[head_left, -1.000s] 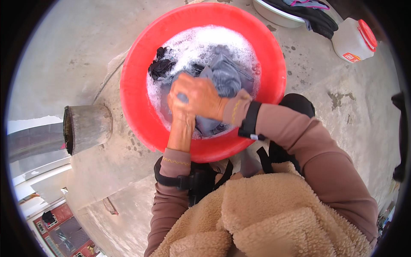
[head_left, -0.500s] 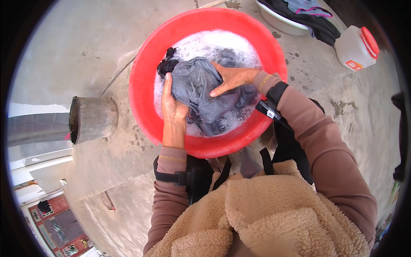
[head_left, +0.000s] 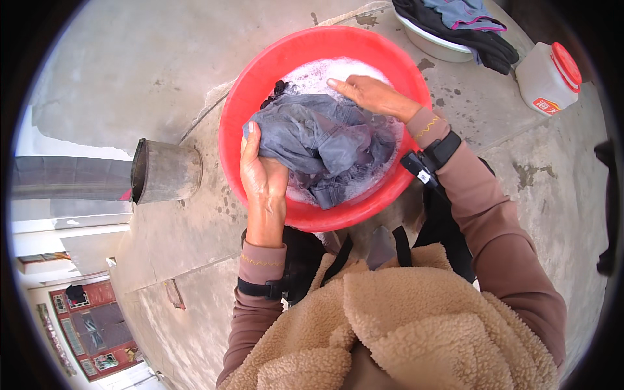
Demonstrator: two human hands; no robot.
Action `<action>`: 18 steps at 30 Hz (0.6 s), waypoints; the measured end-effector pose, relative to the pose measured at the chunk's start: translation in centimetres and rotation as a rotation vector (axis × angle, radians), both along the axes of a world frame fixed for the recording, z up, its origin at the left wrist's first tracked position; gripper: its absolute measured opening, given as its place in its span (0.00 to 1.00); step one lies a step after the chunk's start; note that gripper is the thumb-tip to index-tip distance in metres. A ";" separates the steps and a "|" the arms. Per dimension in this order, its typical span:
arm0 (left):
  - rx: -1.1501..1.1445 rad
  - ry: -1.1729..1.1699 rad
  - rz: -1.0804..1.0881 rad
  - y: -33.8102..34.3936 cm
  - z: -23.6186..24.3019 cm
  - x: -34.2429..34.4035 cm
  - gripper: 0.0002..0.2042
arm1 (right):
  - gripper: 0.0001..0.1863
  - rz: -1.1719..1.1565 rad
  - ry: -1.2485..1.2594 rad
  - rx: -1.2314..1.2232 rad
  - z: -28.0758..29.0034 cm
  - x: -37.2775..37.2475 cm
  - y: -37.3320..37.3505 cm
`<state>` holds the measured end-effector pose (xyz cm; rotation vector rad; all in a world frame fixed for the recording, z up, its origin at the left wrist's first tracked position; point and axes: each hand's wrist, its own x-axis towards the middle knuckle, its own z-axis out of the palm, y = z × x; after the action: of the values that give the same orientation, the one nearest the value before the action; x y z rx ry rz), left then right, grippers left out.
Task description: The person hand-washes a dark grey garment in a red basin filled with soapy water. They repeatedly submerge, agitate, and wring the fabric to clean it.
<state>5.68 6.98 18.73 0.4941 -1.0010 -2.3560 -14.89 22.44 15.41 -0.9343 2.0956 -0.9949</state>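
The red basin sits on the concrete at my twelve o'clock, soapy water inside. The wet grey garment is heaped in its middle. My left hand clutches its seven o'clock edge; my right hand lies flat and loose on its one o'clock side.

Far right: we see a white plastic jug with a red cap.
Top: a white basin holding dark clothes.
Left: a metal pipe.
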 end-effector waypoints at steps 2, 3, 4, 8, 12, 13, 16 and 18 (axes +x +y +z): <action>-0.023 -0.004 -0.026 0.2 -0.3 0.4 0.19 | 0.51 0.032 -0.366 -0.054 -0.7 2.4 -0.2; -0.033 -0.006 -0.043 0.1 -0.6 0.7 0.20 | 0.50 -0.004 -0.523 -0.066 -1.5 3.9 -0.4; -0.033 -0.025 -0.052 0.0 -1.1 1.1 0.21 | 0.41 -0.033 -0.580 -0.147 -2.5 5.3 -0.9; 0.216 -0.038 -0.205 -1.6 -3.1 3.2 0.28 | 0.24 -0.064 -0.894 -0.398 -4.3 5.9 -2.1; 0.311 -0.258 -0.055 -3.1 -4.4 4.6 0.28 | 0.20 -0.011 -0.940 -0.732 -2.1 1.7 -1.2; 0.225 -0.164 -0.157 -3.2 -4.4 4.7 0.28 | 0.20 0.054 -0.824 -0.782 -1.3 0.9 -0.6; 0.021 -0.062 -0.216 -3.1 -3.6 4.1 0.30 | 0.19 -0.045 -0.541 -0.742 0.2 -0.4 -0.3; -0.165 0.026 -0.165 -2.8 -2.8 3.2 0.32 | 0.17 -0.145 -0.287 -0.604 0.3 -0.3 -0.5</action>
<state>8.88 4.15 15.92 0.3283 -1.2541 -2.3881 -15.18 21.91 15.72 -0.8532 1.6601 -1.7824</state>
